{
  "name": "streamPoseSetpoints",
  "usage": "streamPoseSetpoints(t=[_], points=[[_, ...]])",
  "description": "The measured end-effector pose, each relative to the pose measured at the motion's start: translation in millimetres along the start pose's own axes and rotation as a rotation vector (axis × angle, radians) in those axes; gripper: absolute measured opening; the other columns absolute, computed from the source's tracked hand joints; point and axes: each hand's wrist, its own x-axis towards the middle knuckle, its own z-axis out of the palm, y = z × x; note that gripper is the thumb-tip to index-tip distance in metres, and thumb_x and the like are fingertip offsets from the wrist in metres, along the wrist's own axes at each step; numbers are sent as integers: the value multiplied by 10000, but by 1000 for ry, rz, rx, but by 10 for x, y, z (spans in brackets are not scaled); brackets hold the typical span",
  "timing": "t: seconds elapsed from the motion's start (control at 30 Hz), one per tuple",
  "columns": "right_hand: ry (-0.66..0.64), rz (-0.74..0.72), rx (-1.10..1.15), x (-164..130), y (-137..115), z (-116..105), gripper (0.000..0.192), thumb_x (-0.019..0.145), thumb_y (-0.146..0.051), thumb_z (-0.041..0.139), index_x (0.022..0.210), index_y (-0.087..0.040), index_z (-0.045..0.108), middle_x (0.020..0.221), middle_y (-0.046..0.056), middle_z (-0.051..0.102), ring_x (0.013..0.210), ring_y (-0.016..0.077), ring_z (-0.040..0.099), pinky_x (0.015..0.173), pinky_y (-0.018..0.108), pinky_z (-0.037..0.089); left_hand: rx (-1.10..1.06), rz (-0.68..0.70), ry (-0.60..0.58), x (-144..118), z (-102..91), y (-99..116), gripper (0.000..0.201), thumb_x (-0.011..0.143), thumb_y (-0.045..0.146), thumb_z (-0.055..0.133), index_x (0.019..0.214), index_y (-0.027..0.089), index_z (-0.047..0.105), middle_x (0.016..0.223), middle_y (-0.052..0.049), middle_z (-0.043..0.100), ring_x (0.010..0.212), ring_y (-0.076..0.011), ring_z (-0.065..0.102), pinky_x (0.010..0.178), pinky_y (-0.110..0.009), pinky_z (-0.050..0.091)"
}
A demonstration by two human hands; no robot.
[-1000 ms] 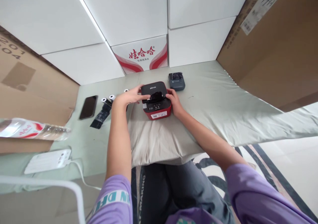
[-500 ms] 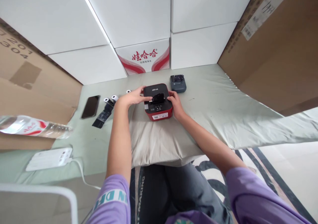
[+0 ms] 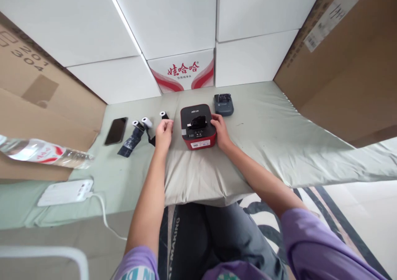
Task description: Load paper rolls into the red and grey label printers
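Now the right hand [image 3: 219, 129] rests against the right side of the red-and-black printer [image 3: 198, 126], its fingers [image 3: 216, 120] curled along the casing, seemingly to keep the box steady on the soft pad beneath it; whether they grip or merely press I cannot tell. The left hand [image 3: 163, 132] sits just left of the printer, clear of it, its fingers [image 3: 167, 125] loosely bent together with nothing visibly in them, tips pointing toward the nearest paper roll [image 3: 163, 115]. The printer's lid stands open with a dark part showing in the bay, so the rolls lined up within easy reach of the left fingers look like they are laid out as supplies.

Counting: one red printer between the hands; one smaller grey printer [image 3: 223, 104] just beyond the right fingers; three white paper rolls, the nearest just beyond the left fingertips, the other two [image 3: 143, 122] farther left, lying by a dark wrapper [image 3: 128, 142]. Beyond those, well left of the left hand, lie one dark phone [image 3: 115, 130], one plastic water bottle [image 3: 43, 154] on its side, and one white power bank [image 3: 65, 191] with a cable. All rest on a pale green cloth-covered worktop [image 3: 279, 118], walled by white boxes [image 3: 173, 19] and cardboard cartons [image 3: 347, 65].
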Motion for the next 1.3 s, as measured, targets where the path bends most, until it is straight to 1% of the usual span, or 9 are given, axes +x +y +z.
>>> streamPoseSetpoints(t=[0.17,0.33,0.43,0.53,0.6,0.77,1.0,1.13,1.3], points=[[3,-19,16,12,52,-25,350,819,-500,639,1081,-271,608,1149,30,686,1103,231,642,1062,419,486,108,90,119,5,60,-204,210,870,121,507,1010,216,632,889,-35,642,838,-202,616,860,-344,495],[29,-4,32,23,94,-29,350,835,-543,628,1060,-276,603,1099,14,685,1026,216,642,985,398,524,476,75,472,40,-379,-156,207,806,66,634,990,163,639,1142,-143,633,1149,-317,538,1094,-523,368],[27,0,29,14,88,-23,353,833,-547,631,1056,-274,606,1101,10,686,1013,206,636,955,371,529,524,22,517,26,-585,-123,170,851,124,662,1019,146,660,1197,-166,620,1239,-391,483,1069,-620,311],[30,-2,31,3,73,-18,341,834,-525,623,1057,-268,607,1088,8,681,990,195,632,920,345,526,596,19,427,-17,-543,-48,111,887,208,669,981,162,709,1186,-160,652,1280,-429,455,1045,-651,266],[33,-2,30,1,67,-16,337,834,-512,619,1063,-266,605,1089,7,680,978,189,631,892,330,526,579,89,326,-68,-386,31,128,935,266,625,929,180,719,1120,-146,685,1235,-391,505,1072,-616,272],[24,-5,6,5,62,-21,343,841,-516,612,1072,-263,595,1118,10,682,1011,192,638,921,331,524,179,277,30,-234,72,188,281,1001,424,531,1072,215,704,1120,-106,691,1065,-265,621,1039,-435,426],[19,-18,-35,0,67,-38,391,853,-578,597,1088,-265,594,1174,30,681,1091,208,633,988,355,515,-505,29,-174,-223,343,-58,608,759,373,701,1355,312,595,1472,-59,578,1350,-291,535,1072,-400,487],[15,-19,-35,1,63,-35,394,850,-581,593,1087,-266,588,1171,33,681,1105,213,630,1003,360,511,-644,-81,-227,-193,390,-152,709,737,353,691,1429,351,534,1533,-44,519,1446,-310,469,1076,-414,511],[41,-22,8,-9,53,-16,381,829,-565,616,1061,-262,598,1124,28,681,1071,212,627,1000,368,512,-714,-68,-226,-208,427,-112,748,712,370,708,1427,351,490,1501,-47,522,1432,-286,482,1067,-399,511]])
